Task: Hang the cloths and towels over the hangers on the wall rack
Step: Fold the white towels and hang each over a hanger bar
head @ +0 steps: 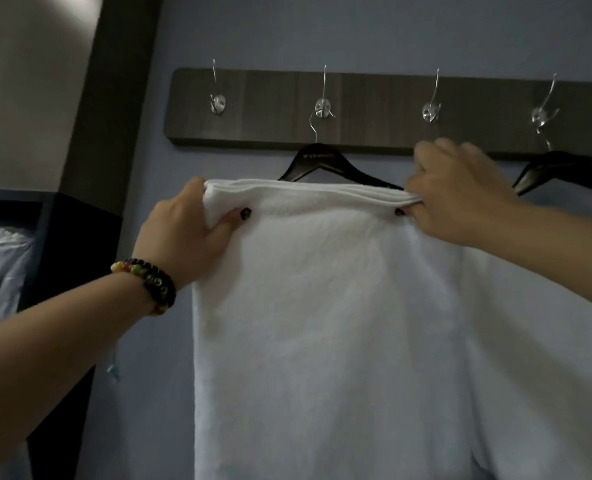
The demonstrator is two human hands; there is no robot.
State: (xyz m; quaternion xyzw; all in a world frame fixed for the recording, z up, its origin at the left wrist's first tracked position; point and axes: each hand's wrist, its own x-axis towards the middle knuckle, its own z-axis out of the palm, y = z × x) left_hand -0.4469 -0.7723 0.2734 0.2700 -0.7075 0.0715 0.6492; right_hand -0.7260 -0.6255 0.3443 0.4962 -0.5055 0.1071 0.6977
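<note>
Between the left hand (187,233) and right hand (460,199), both gripping its top fold, a white towel (322,306) is hanging before a black hanger (317,164) whose lettering is unreadable.

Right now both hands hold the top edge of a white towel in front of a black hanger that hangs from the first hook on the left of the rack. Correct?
Not quite. The head view shows the black hanger on the second hook from the left; the first hook is bare. The rest holds: the left hand and right hand grip the white towel by its top edge.
</note>
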